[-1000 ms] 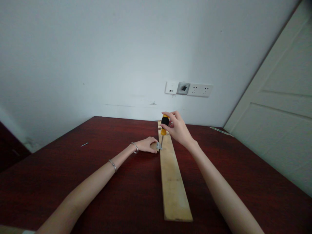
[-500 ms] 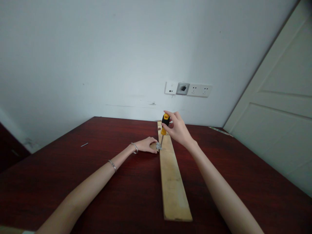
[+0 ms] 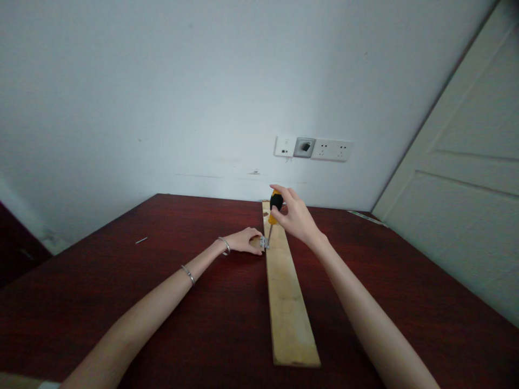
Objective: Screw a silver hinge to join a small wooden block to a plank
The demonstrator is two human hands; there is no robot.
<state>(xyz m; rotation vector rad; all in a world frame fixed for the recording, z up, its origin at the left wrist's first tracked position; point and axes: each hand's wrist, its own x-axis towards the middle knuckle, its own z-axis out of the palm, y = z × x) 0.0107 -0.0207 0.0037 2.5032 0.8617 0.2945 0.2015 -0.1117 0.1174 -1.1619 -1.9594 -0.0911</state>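
Note:
A long pale wooden plank (image 3: pixel 288 302) lies lengthwise on the dark red table (image 3: pixel 203 324). My right hand (image 3: pixel 295 216) is closed round the yellow and black handle of a screwdriver (image 3: pixel 274 204), held nearly upright with its tip down on a small metal hinge (image 3: pixel 264 242) at the plank's left edge. My left hand (image 3: pixel 244 240), fingers curled, rests on the table and pinches that hinge against the plank. Two bracelets sit on my left forearm.
A small metal screw or nail (image 3: pixel 141 240) lies on the table at the far left. Wall sockets (image 3: pixel 313 148) sit above the table's far edge. A white door (image 3: pixel 466 205) stands to the right. A thin strip (image 3: pixel 367 217) lies at the table's far right corner.
My right hand's fingers have shifted round the screwdriver handle, turning it slightly. The left hand and the plank have stayed put.

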